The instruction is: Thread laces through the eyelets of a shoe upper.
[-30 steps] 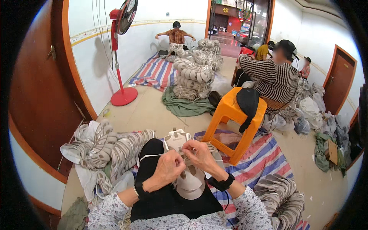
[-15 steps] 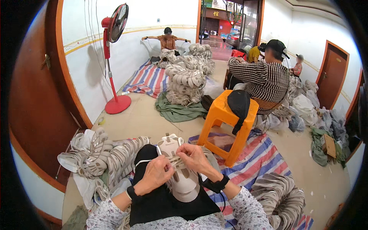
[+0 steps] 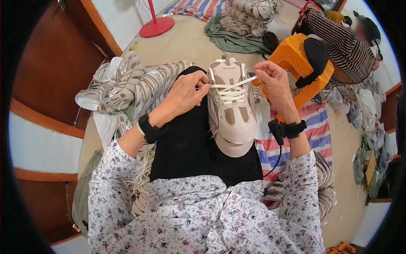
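Observation:
A beige-and-white sneaker upper (image 3: 234,120) lies toe toward me on my black-covered lap, with another toe showing under it. White shoelace (image 3: 231,96) runs across its front in crossed rows. To the left of the tongue, my left hand (image 3: 186,92) pinches one lace end. My right hand (image 3: 274,82), closed and raised at the right, grips the other end. Both ends are drawn out sideways and cross over the upper lacing.
Piles of similar uppers (image 3: 148,91) lie to my left, with more uppers (image 3: 323,182) at the right. An orange stool (image 3: 292,53) bearing a black bag (image 3: 315,61) stands ahead right, near a person in a striped top (image 3: 342,38). A striped sheet (image 3: 313,127) covers floor beside me.
My view has tipped downward. My hands, close together over the laces before, have moved apart to either side, pulling the lace ends outward.

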The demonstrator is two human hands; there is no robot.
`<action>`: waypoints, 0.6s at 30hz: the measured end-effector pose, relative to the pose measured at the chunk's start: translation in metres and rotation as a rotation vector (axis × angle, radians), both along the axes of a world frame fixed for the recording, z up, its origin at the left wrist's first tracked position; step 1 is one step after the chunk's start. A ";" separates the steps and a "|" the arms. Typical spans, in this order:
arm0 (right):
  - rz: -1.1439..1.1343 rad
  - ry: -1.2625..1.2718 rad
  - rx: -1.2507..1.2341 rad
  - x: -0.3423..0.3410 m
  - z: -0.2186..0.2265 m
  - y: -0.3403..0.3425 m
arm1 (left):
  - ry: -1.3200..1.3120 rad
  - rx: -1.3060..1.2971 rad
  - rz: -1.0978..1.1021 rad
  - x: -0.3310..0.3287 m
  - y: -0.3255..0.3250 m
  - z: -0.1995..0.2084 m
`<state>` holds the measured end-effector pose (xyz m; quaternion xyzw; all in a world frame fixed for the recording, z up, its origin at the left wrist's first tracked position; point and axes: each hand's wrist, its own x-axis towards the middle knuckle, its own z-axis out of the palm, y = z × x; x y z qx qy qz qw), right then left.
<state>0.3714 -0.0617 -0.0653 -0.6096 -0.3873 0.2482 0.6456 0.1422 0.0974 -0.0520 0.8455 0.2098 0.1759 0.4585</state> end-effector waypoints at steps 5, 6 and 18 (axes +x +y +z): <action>0.143 0.145 -0.054 -0.005 0.012 -0.012 | -0.021 0.121 -0.058 0.000 0.014 -0.018; 0.145 0.149 -0.062 -0.008 0.018 -0.016 | -0.034 0.020 -0.073 0.001 0.014 -0.018; 0.229 -0.454 -0.335 -0.002 0.029 -0.034 | 0.105 -0.353 -0.168 0.002 0.017 0.013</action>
